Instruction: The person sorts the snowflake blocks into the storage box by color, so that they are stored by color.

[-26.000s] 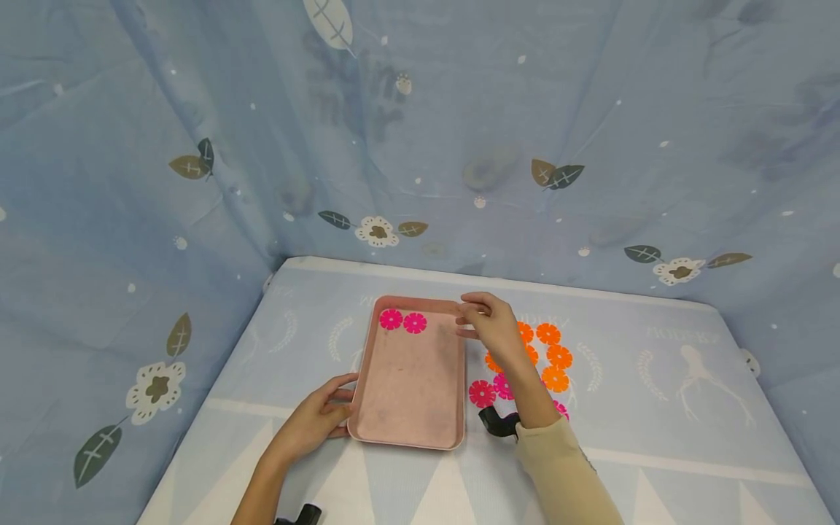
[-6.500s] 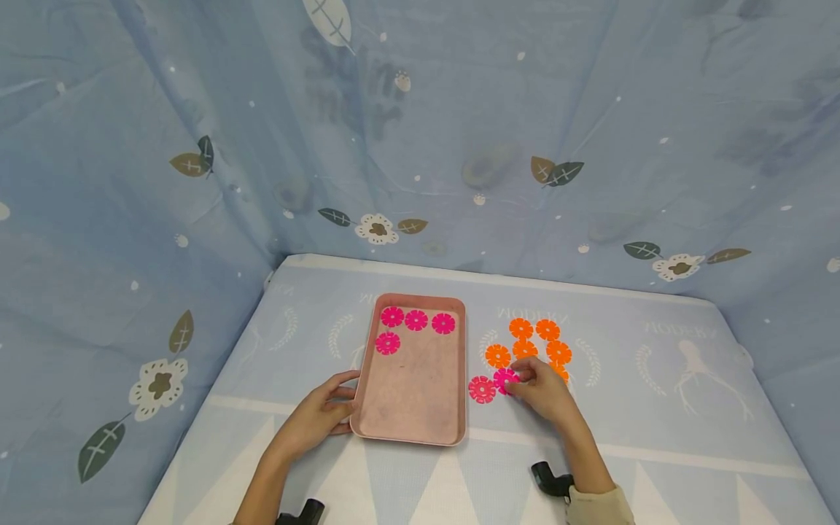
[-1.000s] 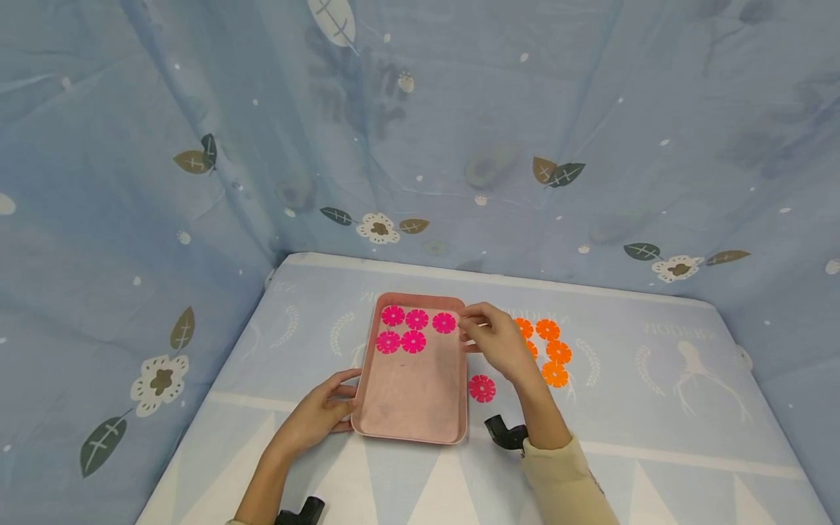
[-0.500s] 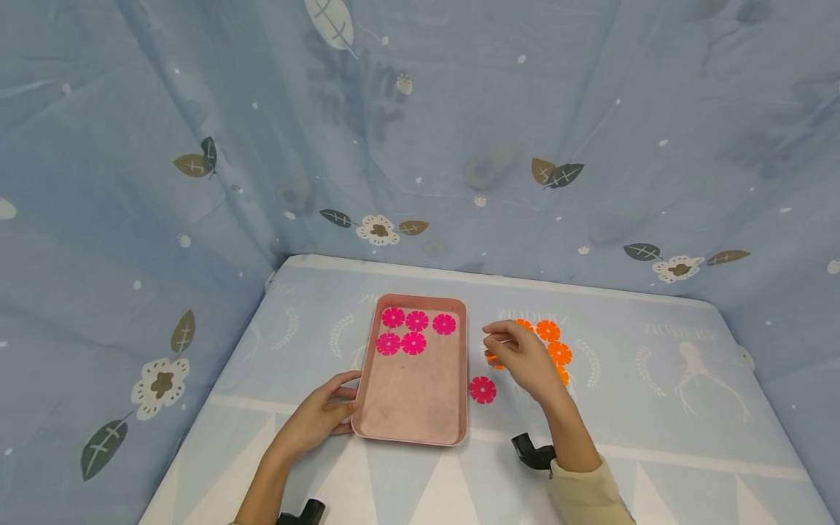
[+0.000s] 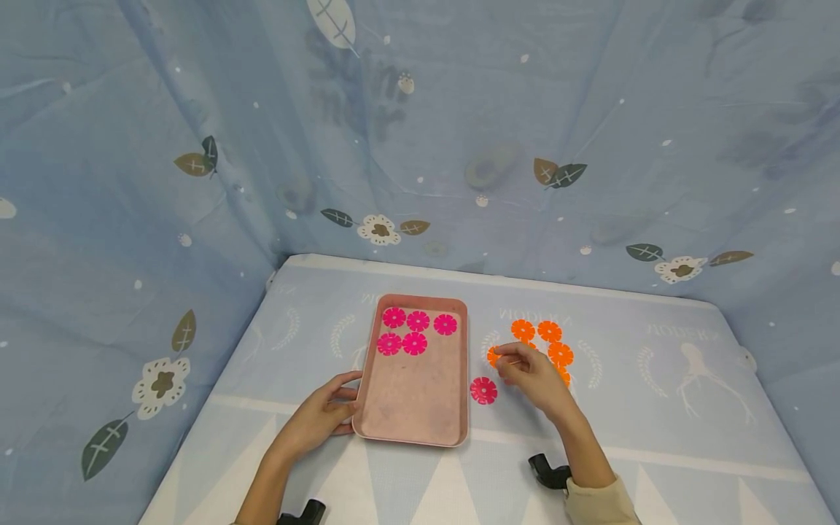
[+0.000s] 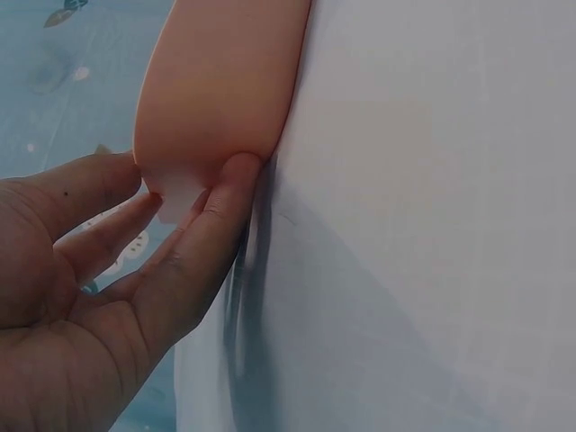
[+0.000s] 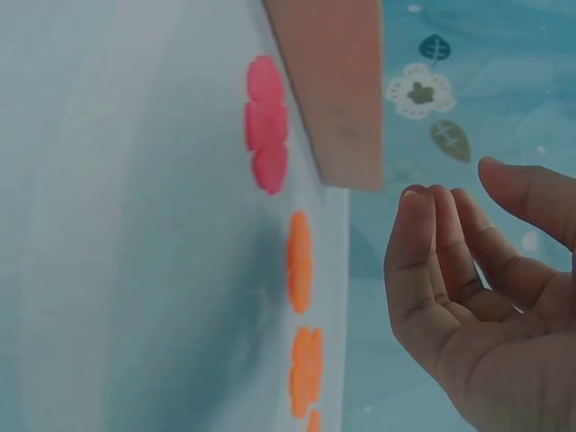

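Note:
My left hand [image 5: 317, 417] holds the pink tray [image 5: 410, 419] by its left side near the front corner; in the left wrist view, its thumb and fingers press against the tray's wall [image 6: 225, 81]. Inside the tray, several magenta notched plastic discs [image 5: 415, 343] lie flat in two rows at the far end. My right hand [image 5: 537, 378], fingers loosely bent, is over the orange discs [image 5: 561, 354] right of the tray and hides some of them. In the right wrist view nothing is between its fingertips. A pinkish-red disc [image 5: 483, 391] lies between this hand and the tray.
A patterned cloth covers the table [image 5: 656, 408], and a blue printed curtain [image 5: 433, 131] hangs behind and at the sides. Black wrist-camera mounts [image 5: 550, 472] stick out from both forearms.
Over the last second my right hand has moved from the tray's right rim to the right and nearer, over the orange discs. Earlier frames show fewer magenta discs in the tray. My left hand has stayed.

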`<control>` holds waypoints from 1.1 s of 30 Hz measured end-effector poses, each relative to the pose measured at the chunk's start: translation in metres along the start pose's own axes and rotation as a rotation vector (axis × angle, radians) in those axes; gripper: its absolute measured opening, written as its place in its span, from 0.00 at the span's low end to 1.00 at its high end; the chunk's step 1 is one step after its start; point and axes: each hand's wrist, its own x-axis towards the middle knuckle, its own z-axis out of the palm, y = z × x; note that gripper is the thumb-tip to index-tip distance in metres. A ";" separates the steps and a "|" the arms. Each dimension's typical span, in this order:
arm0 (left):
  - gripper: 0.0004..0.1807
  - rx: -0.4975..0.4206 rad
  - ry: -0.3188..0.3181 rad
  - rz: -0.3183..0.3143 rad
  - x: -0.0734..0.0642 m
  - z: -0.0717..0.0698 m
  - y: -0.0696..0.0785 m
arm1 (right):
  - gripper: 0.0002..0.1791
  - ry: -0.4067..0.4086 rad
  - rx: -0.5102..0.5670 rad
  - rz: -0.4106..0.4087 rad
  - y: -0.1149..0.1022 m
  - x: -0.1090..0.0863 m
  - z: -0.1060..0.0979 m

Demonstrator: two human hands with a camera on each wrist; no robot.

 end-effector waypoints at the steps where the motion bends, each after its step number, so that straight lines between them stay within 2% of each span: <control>1: 0.29 0.000 -0.001 0.000 0.000 0.000 0.000 | 0.17 0.001 0.007 0.009 0.002 0.000 0.000; 21: 0.29 0.010 -0.004 -0.004 0.001 0.000 0.000 | 0.12 -0.041 0.001 0.056 0.030 0.001 0.006; 33: 0.28 0.009 0.006 -0.009 0.001 -0.001 -0.001 | 0.18 -0.097 -0.221 0.005 0.033 0.003 0.011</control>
